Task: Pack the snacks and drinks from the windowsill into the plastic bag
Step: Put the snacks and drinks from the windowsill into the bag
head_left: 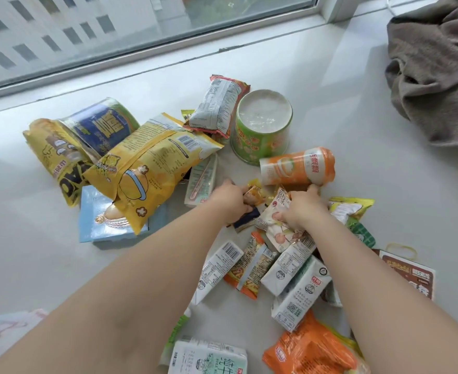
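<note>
Snacks and drinks lie scattered on the white windowsill (330, 85). My left hand (229, 202) grips small snack packets (252, 197) in the middle of the pile. My right hand (305, 207) holds a white sachet with a peach print (275, 225). Just beyond lie an orange drink cup (296, 166) on its side and a green cup (260, 130) turned upside down. Yellow chip bags (152, 163) and a blue-labelled bag (102, 125) sit to the left. Several white milk cartons (298, 287) lie near me. No plastic bag is in view.
A grey-brown cloth (436, 68) is heaped at the right. The window frame (141, 60) runs along the far edge. A light blue flat packet (98, 214) lies under the chip bags. A rubber band (400, 251) and a brown packet (408, 276) lie at the right.
</note>
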Demonstrator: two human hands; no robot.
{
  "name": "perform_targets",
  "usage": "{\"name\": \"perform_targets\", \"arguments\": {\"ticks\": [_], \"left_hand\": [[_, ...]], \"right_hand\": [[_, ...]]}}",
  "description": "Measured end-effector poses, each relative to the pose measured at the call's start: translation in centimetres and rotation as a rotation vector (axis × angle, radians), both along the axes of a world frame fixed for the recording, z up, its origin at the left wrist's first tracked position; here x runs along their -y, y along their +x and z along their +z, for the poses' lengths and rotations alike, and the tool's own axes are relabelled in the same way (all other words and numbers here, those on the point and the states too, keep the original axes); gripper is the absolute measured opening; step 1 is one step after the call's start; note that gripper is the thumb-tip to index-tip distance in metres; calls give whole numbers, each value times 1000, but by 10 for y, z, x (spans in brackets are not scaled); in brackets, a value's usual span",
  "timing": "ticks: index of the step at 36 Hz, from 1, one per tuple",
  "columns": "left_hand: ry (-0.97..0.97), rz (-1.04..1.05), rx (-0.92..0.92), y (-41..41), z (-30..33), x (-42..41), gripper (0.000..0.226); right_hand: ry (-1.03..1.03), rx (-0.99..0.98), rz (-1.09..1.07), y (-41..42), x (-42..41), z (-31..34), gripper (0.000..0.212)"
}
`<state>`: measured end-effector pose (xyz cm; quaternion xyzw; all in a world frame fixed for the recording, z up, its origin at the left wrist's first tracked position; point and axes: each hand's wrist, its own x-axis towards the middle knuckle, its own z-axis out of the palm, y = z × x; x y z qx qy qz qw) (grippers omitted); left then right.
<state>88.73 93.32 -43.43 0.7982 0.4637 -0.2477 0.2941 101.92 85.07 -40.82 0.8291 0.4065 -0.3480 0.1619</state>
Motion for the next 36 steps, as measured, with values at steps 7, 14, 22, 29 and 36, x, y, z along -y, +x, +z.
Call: {"name": "perform_targets", "arguments": {"ticks": [7,14,22,29,36], "left_hand": [[49,129,111,-19,2,24,30],[81,128,189,-45,15,34,24],[110,416,381,-91,31,33,25],[50,497,419,-112,43,35,25],[67,561,428,-132,63,60,23]], "right_hand": [[234,-197,-153,-25,17,-7,63],[251,-177,-165,-43,29,-8,45],[91,-143,-124,-46,26,-4,35],[255,-167,-95,-63,35,4,31],[540,-420,-470,-79,51,31,17]]}}
